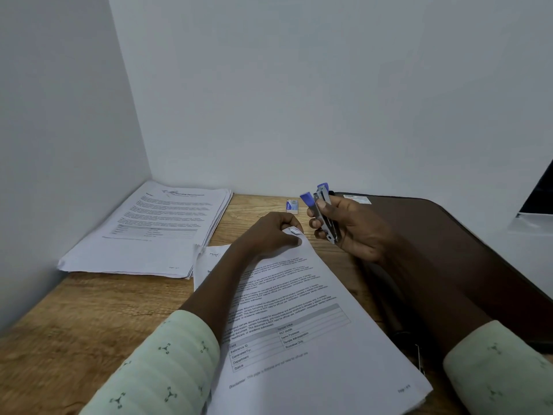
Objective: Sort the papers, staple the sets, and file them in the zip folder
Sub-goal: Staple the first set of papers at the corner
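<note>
Stapler (324, 215): held in our right grip (356, 232), fingers curled round its metal body, blue-tipped ends pointing up and standing apart. We cannot tell whether it is loaded.

Set (299, 324): several printed sheets lying flat on the surface (104, 310) in front of us, running under our left forearm. Our left grip (269, 235) pinches the set's far corner between thumb and fingers and lifts it slightly off the surface.

Relation: the pinched corner sits just beside the stapler's lower end, apart from it and not yet between the jaws. The stapler is tilted, mouth not clearly facing the paper.

Handling, as we judge it: sheets are light, limp and slick against each other, so they will fan or skew if the pinch loosens. Best hold is where we have it, close to the corner, edges squared first. The stapler is small, rigid and hard; hold it mid-body so the squeeze falls over the mouth.

Elsewhere: stack (155, 232) of papers at the far left against the wall; small box (291, 206), likely staples, beyond the hands; dark folder (434, 250) flat on the right, well clear of the set, its zip edge toward us.
</note>
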{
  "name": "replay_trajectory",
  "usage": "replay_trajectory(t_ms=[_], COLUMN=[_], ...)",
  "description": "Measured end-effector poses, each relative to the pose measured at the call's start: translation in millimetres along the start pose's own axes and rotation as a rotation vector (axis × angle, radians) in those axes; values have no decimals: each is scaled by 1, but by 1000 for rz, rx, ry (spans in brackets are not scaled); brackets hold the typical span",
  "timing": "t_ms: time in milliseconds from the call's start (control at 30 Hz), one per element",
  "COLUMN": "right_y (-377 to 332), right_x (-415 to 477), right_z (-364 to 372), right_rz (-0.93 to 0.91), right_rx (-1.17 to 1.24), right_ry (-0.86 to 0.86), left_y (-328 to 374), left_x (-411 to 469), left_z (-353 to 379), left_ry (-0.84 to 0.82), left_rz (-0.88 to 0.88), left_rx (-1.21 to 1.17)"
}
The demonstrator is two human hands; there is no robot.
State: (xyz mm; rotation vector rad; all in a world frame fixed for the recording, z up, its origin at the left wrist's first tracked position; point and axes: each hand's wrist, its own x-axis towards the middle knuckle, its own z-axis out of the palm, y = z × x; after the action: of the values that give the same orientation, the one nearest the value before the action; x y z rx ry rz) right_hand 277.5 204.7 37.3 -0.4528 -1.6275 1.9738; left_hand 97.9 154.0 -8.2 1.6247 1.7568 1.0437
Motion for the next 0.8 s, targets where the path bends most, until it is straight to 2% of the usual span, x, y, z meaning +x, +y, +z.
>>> replay_trajectory(t_ms=[500, 567, 667, 800], right_y=[0, 0, -1, -4], right_x=[-2, -4, -8, -10], right_z=[-5, -7, -9, -11], right_rz=[30, 61, 95, 94], right_rx=[166, 185, 248, 316], right_ry=[29, -51, -272, -441], left_y=[1, 1, 1, 1], left_x=[-3, -3, -2, -2], left_z=[1, 1, 1, 0], left_ry=[3, 5, 2, -2], left_rz=[-5, -3, -2, 2], left_rx=[-8, -5, -8, 2])
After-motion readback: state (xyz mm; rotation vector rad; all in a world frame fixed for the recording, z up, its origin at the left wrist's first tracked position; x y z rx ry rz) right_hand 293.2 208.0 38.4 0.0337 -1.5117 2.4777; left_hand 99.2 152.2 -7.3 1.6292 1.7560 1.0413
